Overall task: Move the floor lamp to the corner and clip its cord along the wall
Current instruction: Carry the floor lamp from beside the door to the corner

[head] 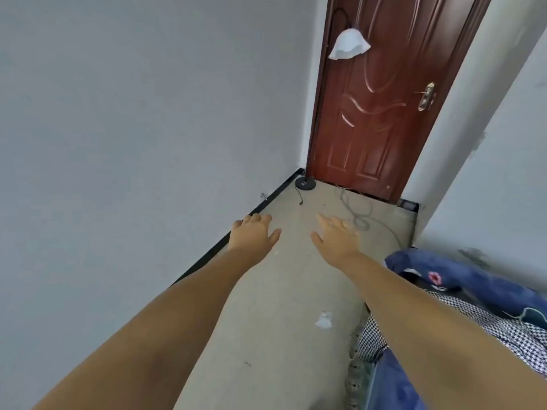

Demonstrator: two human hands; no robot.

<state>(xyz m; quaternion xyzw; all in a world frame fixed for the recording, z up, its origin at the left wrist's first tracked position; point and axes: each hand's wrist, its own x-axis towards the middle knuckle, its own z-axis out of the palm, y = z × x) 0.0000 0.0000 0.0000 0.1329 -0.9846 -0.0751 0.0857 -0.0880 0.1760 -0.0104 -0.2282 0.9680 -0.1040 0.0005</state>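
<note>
The floor lamp stands in the far corner where the left wall meets the door. Its round black base (305, 183) rests on the floor and its white shade (349, 44) hangs in front of the door. A thin black cord (299, 197) trails a short way from the base onto the floor. A small clip or peg (263, 196) sticks out of the left wall just above the black skirting. My left hand (253, 233) and my right hand (336, 235) reach forward over the floor, fingers spread, holding nothing, well short of the lamp.
A brown wooden door (384, 108) with a brass handle (426, 96) closes the far end. A grey cable (359, 216) loops on the floor near the door. Blue and checkered bedding (461, 291) lies at the right. A scrap of white paper (324, 320) lies on the floor.
</note>
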